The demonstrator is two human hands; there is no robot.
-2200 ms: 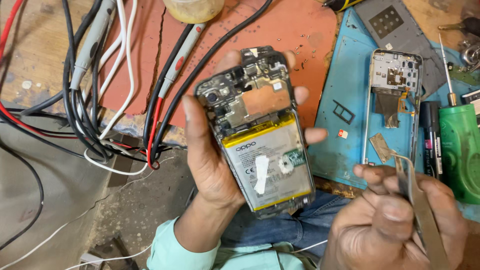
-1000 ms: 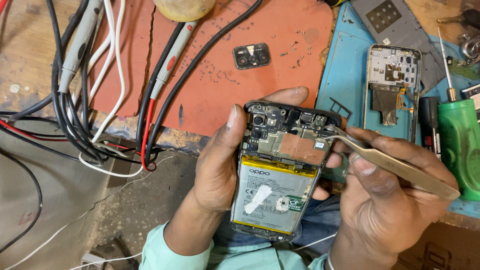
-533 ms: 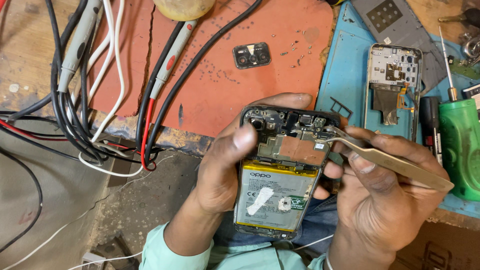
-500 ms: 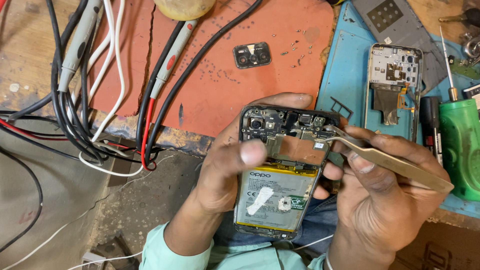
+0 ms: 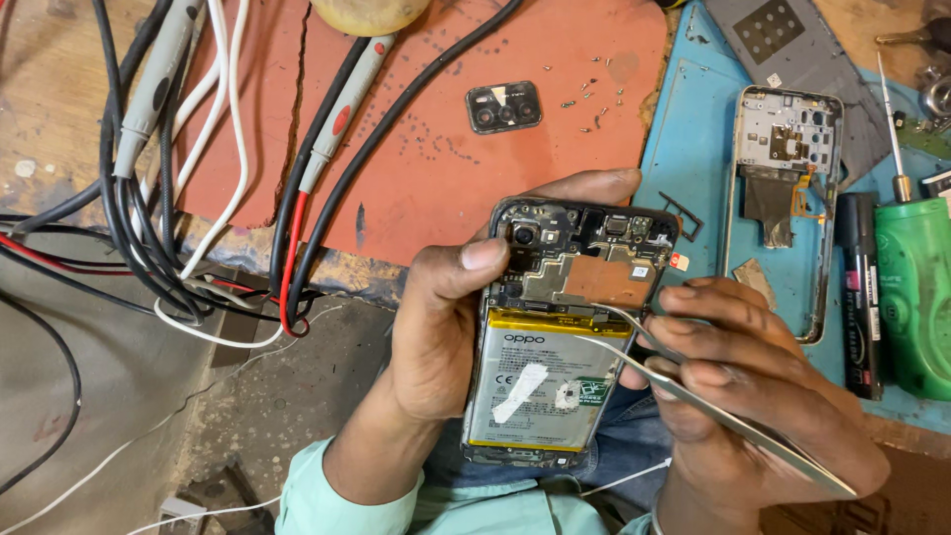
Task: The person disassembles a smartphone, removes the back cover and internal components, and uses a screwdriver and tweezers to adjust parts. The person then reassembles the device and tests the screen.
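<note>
My left hand grips an opened phone with its back cover off, showing the circuit board, a copper patch and a white battery. The thumb rests near the camera at the phone's top left. My right hand holds metal tweezers, whose tips reach over the seam between battery and board. The phone is held above my lap, just in front of the bench edge.
An orange mat carries a black camera cover piece and several tiny screws. On a blue mat lies a phone frame. A green tool, black marker and cables with probes lie around.
The tweezers' tips have moved from the phone's upper right edge down onto the board above the battery. My left thumb has shifted up toward the camera. Earlier the right hand was away from the phone.
</note>
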